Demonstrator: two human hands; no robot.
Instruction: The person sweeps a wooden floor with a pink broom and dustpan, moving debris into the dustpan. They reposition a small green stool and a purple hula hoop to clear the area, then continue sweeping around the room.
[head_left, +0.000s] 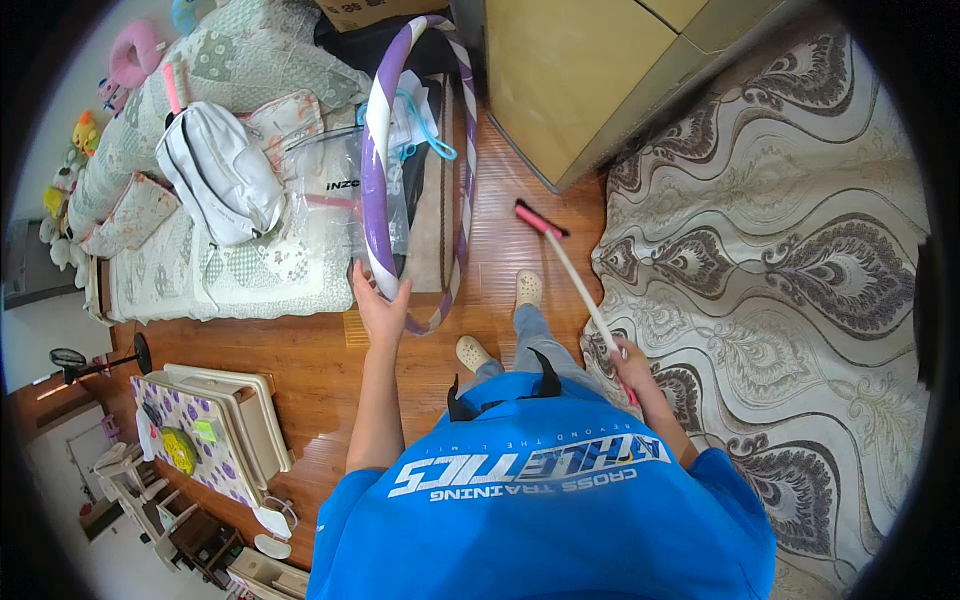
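Note:
My left hand (381, 304) grips the lower end of a purple and white hula hoop (377, 161), which is tilted up in front of the sofa. In my right hand (631, 366) is the pale handle of a broom (581, 289) with a pink grip end. The broom's pink head (540, 219), with dark bristles, is low over the wooden floor; whether it touches is unclear. Behind and beside the hoop lie a clear plastic bag (322, 195) bearing writing and a light blue cord (427, 135).
A white backpack (221, 169) lies on the quilted sofa cover (262, 277). A yellowish cabinet (562, 82) stands ahead, and a long patterned curtain (750, 277) hangs to the right. Lower left are a table with a flowered cloth (217, 457) and a black fan (141, 352).

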